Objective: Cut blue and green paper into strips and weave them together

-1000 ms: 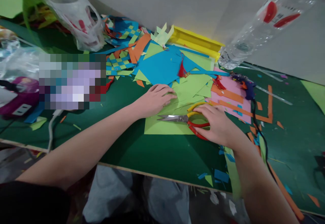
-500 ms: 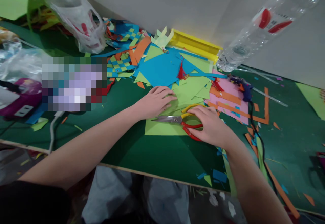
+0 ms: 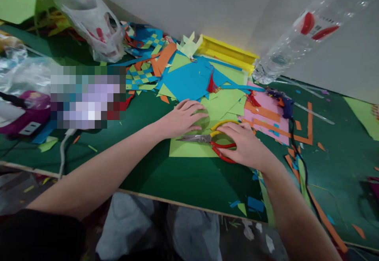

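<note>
My left hand point(image 3: 187, 119) lies with its fingers spread over light green paper point(image 3: 192, 149) near the middle of the table. To its right, my right hand point(image 3: 244, 140) grips the handles of a pair of scissors point(image 3: 204, 138), one handle yellow and one red. The blades point left, close together, and lie over the green paper just below my left fingers. Behind both hands is a pile of cut paper, with a large blue sheet point(image 3: 185, 81) and a red tassel point(image 3: 211, 83) on top.
A yellow tray point(image 3: 227, 51) stands against the wall, with a clear plastic bottle point(image 3: 299, 36) beside it. Pink paper point(image 3: 263, 115), orange strips and a black cord point(image 3: 306, 174) lie to the right. At the left are a white plastic bag point(image 3: 103, 36) and a purple power strip point(image 3: 29, 115).
My left fingers have spread wider apart on the paper. My right hand and the scissors stay in almost the same place.
</note>
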Demonstrator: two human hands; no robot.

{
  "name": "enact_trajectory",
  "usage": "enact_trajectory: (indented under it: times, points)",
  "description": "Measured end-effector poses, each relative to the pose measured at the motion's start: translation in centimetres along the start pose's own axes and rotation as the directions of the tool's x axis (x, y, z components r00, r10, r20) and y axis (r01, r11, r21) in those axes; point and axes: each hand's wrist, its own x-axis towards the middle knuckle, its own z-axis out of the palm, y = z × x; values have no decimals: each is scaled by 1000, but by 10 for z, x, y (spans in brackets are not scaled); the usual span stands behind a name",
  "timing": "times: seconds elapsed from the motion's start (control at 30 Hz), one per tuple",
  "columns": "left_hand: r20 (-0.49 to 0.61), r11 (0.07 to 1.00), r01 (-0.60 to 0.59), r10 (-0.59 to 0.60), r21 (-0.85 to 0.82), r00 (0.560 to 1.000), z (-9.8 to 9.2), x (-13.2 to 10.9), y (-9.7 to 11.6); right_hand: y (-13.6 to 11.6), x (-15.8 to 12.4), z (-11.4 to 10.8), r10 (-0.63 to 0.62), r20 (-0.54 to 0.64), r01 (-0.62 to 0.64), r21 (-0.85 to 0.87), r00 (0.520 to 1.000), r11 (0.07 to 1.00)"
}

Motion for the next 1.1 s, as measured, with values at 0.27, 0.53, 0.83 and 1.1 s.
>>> enact_trajectory:
  times: [0.27,0.53,0.83,1.1]
  points:
    - [19,1000,-4,4,19,1000,1,1,-2,1,1,-1,2,9,-2,9,1000,1000]
    - [37,1000,-11,11,-5,999,0,2,-2,2,1,-3,-7,31,6,11,999,1000]
    - [44,1000,-8,8,-9,999,-1,1,-1,-6,3,0,-21,4,21,-18,1000,1000]
    - [27,1000,-5,5,-31,1000,0,1,-3,-6,-3,-1,-77,55,74,40,996,996]
